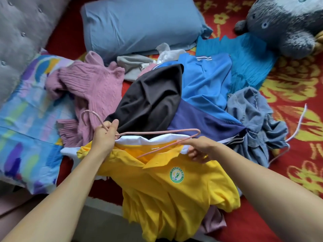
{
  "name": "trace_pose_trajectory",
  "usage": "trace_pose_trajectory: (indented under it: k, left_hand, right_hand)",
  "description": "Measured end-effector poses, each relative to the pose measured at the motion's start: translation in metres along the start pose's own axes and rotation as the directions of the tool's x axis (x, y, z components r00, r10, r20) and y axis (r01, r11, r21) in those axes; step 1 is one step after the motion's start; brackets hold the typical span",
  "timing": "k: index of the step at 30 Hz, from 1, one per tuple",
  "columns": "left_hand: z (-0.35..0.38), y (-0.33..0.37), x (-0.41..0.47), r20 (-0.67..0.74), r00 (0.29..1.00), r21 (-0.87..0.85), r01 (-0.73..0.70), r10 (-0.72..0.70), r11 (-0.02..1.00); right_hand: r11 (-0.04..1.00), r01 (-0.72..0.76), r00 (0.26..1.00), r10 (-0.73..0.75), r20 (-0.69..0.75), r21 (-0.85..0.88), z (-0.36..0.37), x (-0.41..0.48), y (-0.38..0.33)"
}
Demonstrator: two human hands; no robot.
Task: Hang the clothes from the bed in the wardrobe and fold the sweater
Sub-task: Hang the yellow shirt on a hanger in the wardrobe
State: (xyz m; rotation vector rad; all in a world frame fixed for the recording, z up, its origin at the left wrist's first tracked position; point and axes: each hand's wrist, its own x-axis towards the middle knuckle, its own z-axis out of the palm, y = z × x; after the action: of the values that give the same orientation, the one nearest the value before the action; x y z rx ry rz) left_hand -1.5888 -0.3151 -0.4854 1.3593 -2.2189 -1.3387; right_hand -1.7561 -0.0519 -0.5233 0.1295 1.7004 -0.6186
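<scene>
Early going, I judge. The bed carries a pile of unhung clothes. The yellow shirt lies nearest and the sweater lies far left, unfolded. The left hand grips the hanger and the right hand pinches the shirt's shoulder. The badge lettering is unreadable.

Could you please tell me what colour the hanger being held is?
The hanger is pink; head view.

Home bedroom: bed with red floral cover, grey tufted headboard at left edge, blue pillow, grey plush toy, loose clothes pile mid-bed.
</scene>
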Motion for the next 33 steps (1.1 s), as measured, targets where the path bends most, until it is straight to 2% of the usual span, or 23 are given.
trace_pose_trajectory:
  k: [2, 4, 8, 12, 13, 15, 18, 19, 21, 23, 24, 25, 26, 27, 28, 29, 30, 32, 33]
  left_hand:
    - [0.0, 0.002, -0.004, 0.039, 0.999, -0.024, -0.012, 0.013, 1.0]
    - [0.0, 0.002, -0.008, 0.124, 0.991, -0.016, -0.044, 0.046, 0.999]
    - [-0.011, -0.007, -0.009, 0.249, 0.968, 0.002, -0.029, 0.028, 1.0]
    - [-0.009, -0.013, -0.014, 0.338, 0.941, 0.06, -0.038, 0.015, 0.997]
    - [-0.006, -0.012, -0.014, 0.366, 0.931, 0.085, -0.037, 0.004, 0.996]
    - [-0.003, -0.008, -0.013, 0.43, 0.903, 0.156, -0.065, -0.009, 0.986]
    - [0.005, 0.001, -0.015, 0.469, 0.883, 0.244, -0.14, 0.01, 0.96]
    - [0.01, 0.004, -0.016, 0.455, 0.89, 0.266, -0.16, 0.022, 0.951]
    - [0.024, 0.014, -0.02, 0.44, 0.897, 0.257, -0.165, 0.037, 0.952]
    - [0.039, 0.026, -0.022, 0.458, 0.888, 0.163, -0.123, 0.035, 0.979]
    - [0.046, 0.032, -0.022, 0.468, 0.883, 0.122, -0.107, 0.038, 0.987]
    - [0.05, 0.037, -0.021, 0.475, 0.879, 0.095, -0.104, 0.047, 0.99]
    - [0.052, 0.041, -0.02, 0.48, 0.875, 0.08, -0.109, 0.057, 0.991]
    - [0.053, 0.043, -0.018, 0.487, 0.872, 0.074, -0.11, 0.06, 0.991]
    - [0.053, 0.044, -0.015, 0.492, 0.869, 0.074, -0.104, 0.054, 0.992]
    - [0.053, 0.045, -0.013, 0.497, 0.867, 0.078, -0.094, 0.043, 0.992]
    - [0.055, 0.045, -0.012, 0.504, 0.863, 0.08, -0.085, 0.033, 0.993]
    - [0.063, 0.047, -0.012, 0.516, 0.856, 0.069, -0.075, 0.029, 0.995]
    - [0.069, 0.05, -0.014, 0.526, 0.85, 0.058, -0.074, 0.032, 0.996]
  right_hand:
    - [0.997, 0.06, 0.977, -0.067, -0.204, -0.039, 0.012, 0.009, 0.002]
    - [0.99, 0.133, 0.938, -0.111, -0.329, 0.045, 0.02, 0.02, 0.002]
    - [0.903, 0.16, 0.938, -0.013, -0.347, 0.399, 0.01, 0.022, 0.008]
    - [0.859, 0.248, 0.905, -0.041, -0.423, 0.448, -0.006, 0.015, 0.007]
    - [0.866, 0.283, 0.883, -0.066, -0.466, 0.413, -0.008, 0.013, 0.006]
    - [0.91, 0.342, 0.818, -0.164, -0.551, 0.237, -0.014, 0.009, 0.005]
    - [0.91, 0.415, 0.745, -0.336, -0.576, 0.008, -0.019, -0.008, 0.003]
    - [0.883, 0.469, 0.736, -0.399, -0.547, -0.012, -0.017, -0.016, -0.001]
    - [0.822, 0.568, 0.752, -0.536, -0.384, -0.035, -0.006, -0.032, -0.01]
    - [0.811, 0.583, 0.799, -0.584, -0.142, -0.053, 0.002, -0.044, -0.013]
    - [0.81, 0.583, 0.806, -0.586, -0.084, -0.057, 0.001, -0.048, -0.009]
    - [0.804, 0.592, 0.796, -0.594, -0.12, -0.055, -0.004, -0.05, -0.004]
    - [0.794, 0.603, 0.76, -0.6, -0.251, -0.072, -0.013, -0.049, 0.003]
    - [0.792, 0.594, 0.689, -0.59, -0.421, -0.138, -0.027, -0.047, 0.012]
    - [0.812, 0.538, 0.623, -0.564, -0.542, -0.228, -0.041, -0.046, 0.021]
    - [0.835, 0.459, 0.61, -0.545, -0.576, -0.304, -0.052, -0.046, 0.03]
    - [0.842, 0.403, 0.65, -0.539, -0.536, -0.358, -0.059, -0.046, 0.038]
    - [0.811, 0.384, 0.75, -0.553, -0.363, -0.442, -0.056, -0.042, 0.051]
    - [0.779, 0.391, 0.757, -0.575, -0.311, -0.489, -0.05, -0.04, 0.056]
